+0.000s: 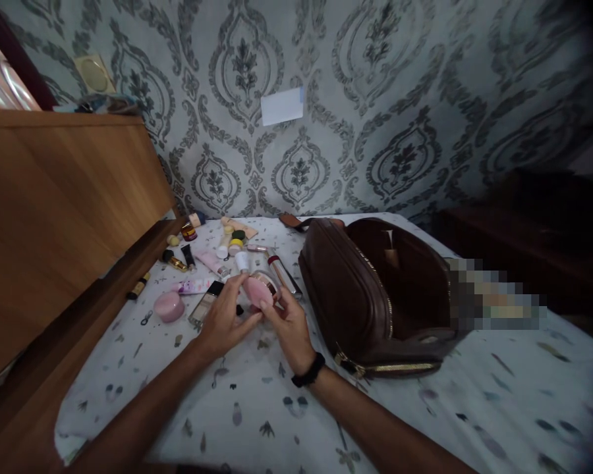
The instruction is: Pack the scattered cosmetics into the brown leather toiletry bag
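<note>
Both hands are at a round pink cosmetic container (258, 290), held up over the printed bed sheet. My left hand (226, 317) has its fingers at the container's left edge, with the thumb below. My right hand (292, 324), with a black band at the wrist, grips it from the right, thumb on the pink face. A shiny, copper-toned rim shows behind that face; whether the container is open I cannot make out. Near my left hand lie a glass bottle with a black cap (206, 305) and a pink jar (169, 307). A clear tube with a dark red end (281, 273) lies beyond my right hand.
A brown leather bag (343, 283) stands unzipped to the right. Several tubes, jars and bottles are spread at the back left, including a pink tube (208, 261) and a yellow-lidded jar (236, 247). A wooden panel (69, 217) borders the left; a patterned wall (306, 164) rises behind.
</note>
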The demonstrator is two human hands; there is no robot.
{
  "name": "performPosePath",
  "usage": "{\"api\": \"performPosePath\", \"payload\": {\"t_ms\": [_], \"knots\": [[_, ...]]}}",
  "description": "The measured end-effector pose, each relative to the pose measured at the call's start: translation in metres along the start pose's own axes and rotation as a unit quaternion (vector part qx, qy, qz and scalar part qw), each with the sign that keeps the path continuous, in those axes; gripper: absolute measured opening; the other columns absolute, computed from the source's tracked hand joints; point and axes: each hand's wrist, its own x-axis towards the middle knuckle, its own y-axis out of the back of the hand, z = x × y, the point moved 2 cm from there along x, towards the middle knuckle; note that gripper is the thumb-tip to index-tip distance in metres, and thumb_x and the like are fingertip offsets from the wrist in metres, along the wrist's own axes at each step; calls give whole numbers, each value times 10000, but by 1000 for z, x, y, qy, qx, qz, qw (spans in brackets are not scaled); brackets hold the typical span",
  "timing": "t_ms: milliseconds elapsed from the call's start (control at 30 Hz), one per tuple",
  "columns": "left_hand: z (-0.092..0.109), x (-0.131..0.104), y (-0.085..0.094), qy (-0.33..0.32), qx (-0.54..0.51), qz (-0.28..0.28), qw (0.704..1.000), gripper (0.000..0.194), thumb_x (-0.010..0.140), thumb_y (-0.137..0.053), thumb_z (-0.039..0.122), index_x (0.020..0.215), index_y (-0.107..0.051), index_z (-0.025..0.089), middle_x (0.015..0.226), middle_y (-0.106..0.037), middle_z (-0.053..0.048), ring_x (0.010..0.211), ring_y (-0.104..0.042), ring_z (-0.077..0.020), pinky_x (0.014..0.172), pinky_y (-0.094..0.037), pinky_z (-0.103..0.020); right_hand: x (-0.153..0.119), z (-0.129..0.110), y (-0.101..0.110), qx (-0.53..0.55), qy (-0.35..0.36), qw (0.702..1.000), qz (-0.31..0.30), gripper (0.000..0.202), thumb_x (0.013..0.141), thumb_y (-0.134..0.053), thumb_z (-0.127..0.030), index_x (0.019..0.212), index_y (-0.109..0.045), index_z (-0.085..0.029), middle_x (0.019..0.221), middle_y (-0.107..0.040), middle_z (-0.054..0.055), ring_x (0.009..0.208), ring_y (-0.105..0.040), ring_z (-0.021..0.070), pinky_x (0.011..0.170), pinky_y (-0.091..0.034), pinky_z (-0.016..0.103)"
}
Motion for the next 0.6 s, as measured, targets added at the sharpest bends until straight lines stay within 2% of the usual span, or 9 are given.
{"api": "performPosePath", "payload": {"t_ms": [167,267,433,533,600], "knots": [[2,0,3,68,-198,-37,977,632,902,-590,368,1455,-317,229,1448,-452,-144,1304,-481,-284,1015,-487,-421,0,2,6,-94,71,993,-2,351,785,-685,-214,1136,-687,-224,1166,-645,72,1062,-613,226,935,-501,354],[0,0,0,137,-263,-36,954,638,874,-635,383,1426,-371,206,1414,-489,-139,1283,-500,-294,1041,-459,-417,-4,7,9,-206,138,968,-21,430,789,-585,-128,1191,-684,-246,1269,-586,87,1219,-535,244,1036,-451,406],[-6,1,-4,202,-330,-15,922,702,760,-760,385,1360,-452,191,1333,-553,-119,1238,-537,-289,1021,-461,-386,-6,8,12,-353,214,908,-73,628,733,-432,-13,1299,-596,-230,1270,-584,96,1224,-541,223,1062,-440,411],[-11,7,3,234,-366,36,900,631,769,-748,403,1307,-490,195,1255,-602,-97,1150,-600,-260,966,-491,-359,-2,1,16,-469,255,845,-42,620,756,-439,-32,1342,-546,-201,1415,-482,130,1367,-399,271,1130,-337,496],[-15,12,12,236,-389,93,886,566,789,-727,421,1263,-517,193,1177,-641,-77,1060,-646,-230,928,-507,-346,2,-1,20,-548,243,800,-17,564,785,-466,-59,1328,-552,-184,1499,-376,156,1423,-298,325,1132,-287,561]]}}
